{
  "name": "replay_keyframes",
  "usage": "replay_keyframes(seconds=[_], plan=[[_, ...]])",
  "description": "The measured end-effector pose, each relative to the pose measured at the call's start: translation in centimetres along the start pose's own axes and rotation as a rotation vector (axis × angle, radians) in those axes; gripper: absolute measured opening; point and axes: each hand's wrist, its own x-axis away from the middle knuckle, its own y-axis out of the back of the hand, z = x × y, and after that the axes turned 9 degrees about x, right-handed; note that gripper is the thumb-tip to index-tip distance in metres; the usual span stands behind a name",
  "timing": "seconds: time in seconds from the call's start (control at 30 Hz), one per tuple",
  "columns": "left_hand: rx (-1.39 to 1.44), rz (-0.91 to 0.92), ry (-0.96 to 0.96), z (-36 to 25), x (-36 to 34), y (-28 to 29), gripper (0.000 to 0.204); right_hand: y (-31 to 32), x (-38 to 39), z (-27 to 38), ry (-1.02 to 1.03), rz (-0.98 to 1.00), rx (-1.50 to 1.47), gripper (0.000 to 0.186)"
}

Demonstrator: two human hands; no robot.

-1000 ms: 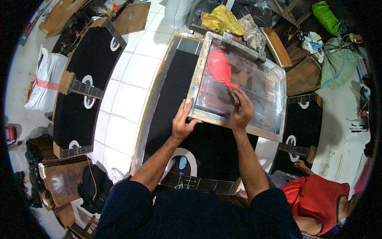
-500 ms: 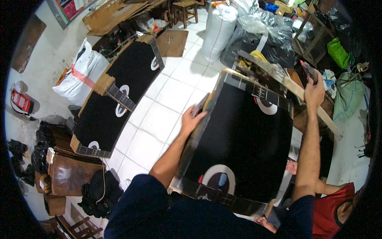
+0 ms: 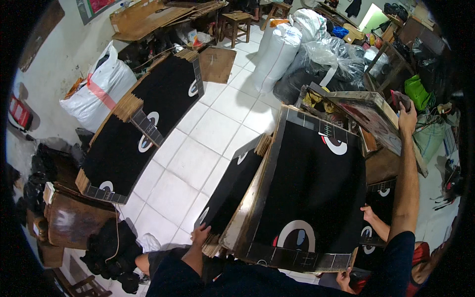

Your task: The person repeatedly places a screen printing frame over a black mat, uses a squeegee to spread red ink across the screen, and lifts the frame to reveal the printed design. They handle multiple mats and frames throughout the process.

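My right hand [image 3: 407, 119] is raised at the right, closed round a dark object with a reddish edge [image 3: 402, 100]; its kind is unclear. Beside that hand a wood-edged framed panel [image 3: 368, 111] stands tilted, its stained face partly visible. A large black sheet [image 3: 316, 188] with printed eye shapes and grey ruled strips lies in front of me on a board. To its left is a narrower black panel [image 3: 232, 183] on layered cardboard. My left hand [image 3: 200, 234] is closed on this panel's near left corner; its fingers are partly hidden.
A co-worker in a red top [image 3: 420, 252] is at the right, one hand [image 3: 367, 214] at the sheet's edge, another hand [image 3: 343, 278] near its corner. Further black panels [image 3: 168, 84] lie left. White sacks [image 3: 282, 54], plastic bags [image 3: 329, 59] and a wooden stool [image 3: 237, 22] stand beyond.
The framed panel, earlier nearly edge-on, now shows its face. My right hand has moved right and down. My left hand has left the board's upper left edge and come nearer me.
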Motion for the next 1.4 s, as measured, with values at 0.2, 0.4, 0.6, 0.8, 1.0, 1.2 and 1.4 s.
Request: replay_keyframes(seconds=[0.2,0.4,0.6,0.8,1.0,1.2,1.4], plan=[[-0.125,-0.317,-0.177,4.1,-0.5,0.9,0.035,-0.7,-1.3,-0.8,0.035,-0.014,0.053,0.05],[-0.275,-0.264,-0.493,1.9,-0.5,6.3,0.019,0.3,-0.4,0.8,-0.039,-0.022,0.059,0.049],[0.054,-0.346,-0.887,-15.6,4.0,9.0,0.016,0.9,-0.8,2.0,0.02,-0.022,0.044,0.042],[0.421,-0.571,-1.402,-34.9,13.7,8.8,0.012,1.5,-0.1,3.2,0.024,-0.013,0.026,0.043],[0.373,-0.68,-1.491,-36.3,27.4,11.8,0.015,1.9,-0.5,4.2,-0.012,0.043,0.028,0.046],[0.218,-0.522,-1.852,-31.0,42.0,1.2,0.04,0.8,-1.1,3.9,0.094,-0.01,-0.05,0.05],[0.051,0.457,-1.619,-24.1,42.7,-8.8,0.08,1.4,-0.7,4.4,0.115,0.005,-0.087,0.042]])
